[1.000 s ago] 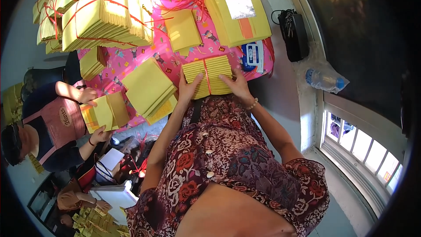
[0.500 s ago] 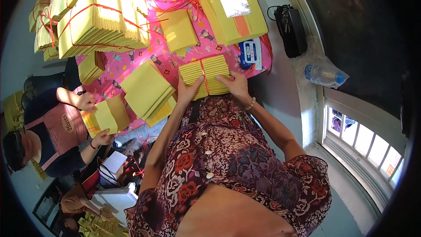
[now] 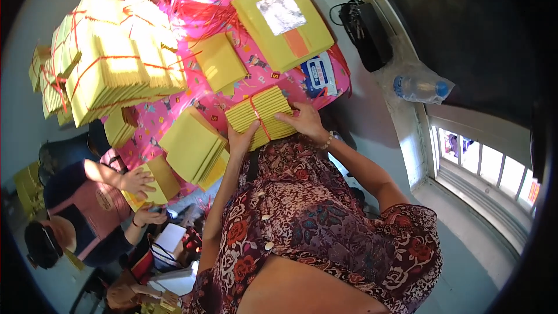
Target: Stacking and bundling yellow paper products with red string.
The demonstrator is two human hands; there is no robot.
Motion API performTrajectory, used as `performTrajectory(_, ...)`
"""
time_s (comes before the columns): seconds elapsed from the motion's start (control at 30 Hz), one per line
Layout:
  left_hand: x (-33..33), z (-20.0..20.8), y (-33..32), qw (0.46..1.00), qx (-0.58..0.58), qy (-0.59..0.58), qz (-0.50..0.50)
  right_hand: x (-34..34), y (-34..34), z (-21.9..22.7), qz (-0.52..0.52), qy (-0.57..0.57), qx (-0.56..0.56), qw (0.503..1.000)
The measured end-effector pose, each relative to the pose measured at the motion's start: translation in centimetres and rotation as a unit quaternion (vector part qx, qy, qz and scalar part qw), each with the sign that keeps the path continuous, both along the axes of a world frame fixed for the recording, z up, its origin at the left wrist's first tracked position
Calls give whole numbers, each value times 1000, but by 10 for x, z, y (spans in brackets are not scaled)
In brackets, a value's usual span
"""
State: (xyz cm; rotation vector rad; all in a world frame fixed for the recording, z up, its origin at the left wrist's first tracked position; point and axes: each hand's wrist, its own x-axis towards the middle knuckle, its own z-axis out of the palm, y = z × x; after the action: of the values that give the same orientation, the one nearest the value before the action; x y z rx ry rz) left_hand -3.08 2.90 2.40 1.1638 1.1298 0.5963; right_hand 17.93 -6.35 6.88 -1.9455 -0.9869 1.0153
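A bundle of folded yellow paper (image 3: pixel 275 107), its many folded edges facing up, lies at the near edge of the table against my lap. Around its middle runs a thin red string (image 3: pixel 256 110). My left hand (image 3: pixel 240 137) grips the bundle's left near side, thumb on top close to the string. On the right side my right hand (image 3: pixel 308 122) is closed on the bundle, thumb laid across the top; its underside fingers are hidden. To the left lies a stack of flat yellow paper (image 3: pixel 189 145), and beyond the bundle a smaller yellow stack (image 3: pixel 220 61).
Tied yellow bundles (image 3: pixel 116 64) pile high at the far left of the pink patterned tablecloth (image 3: pixel 256 61). Loose red strings (image 3: pixel 203 14), a large yellow stack (image 3: pixel 279 38) and a blue-white packet (image 3: pixel 319 75) lie beyond. A co-worker's hands (image 3: pixel 138 183) handle yellow paper at left.
My view has turned, so the table and bundle appear tilted. Both hands keep their hold on the bundle. The co-worker's upper hand now lies spread over the yellow paper.
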Motion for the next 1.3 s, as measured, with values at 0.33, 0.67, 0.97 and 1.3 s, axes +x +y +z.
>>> performTrajectory(0.33, -2, 5, -2, 999, 46, -10, -4, 5, -2, -17, 68, -169, -5, 983)
performTrajectory(0.67, -3, 16, -2, 1000, -12, 0, 19, 0, 3, -11, 109, -116, -47, 986)
performTrajectory(0.97, 6, 25, 4, 992, -107, 1, 61, -7, 6, -11, 24, 0, 99, 995)
performTrajectory(1.3, 5, 27, 6, 996, -69, 55, 33, -6, 5, -5, 29, 24, 39, 999)
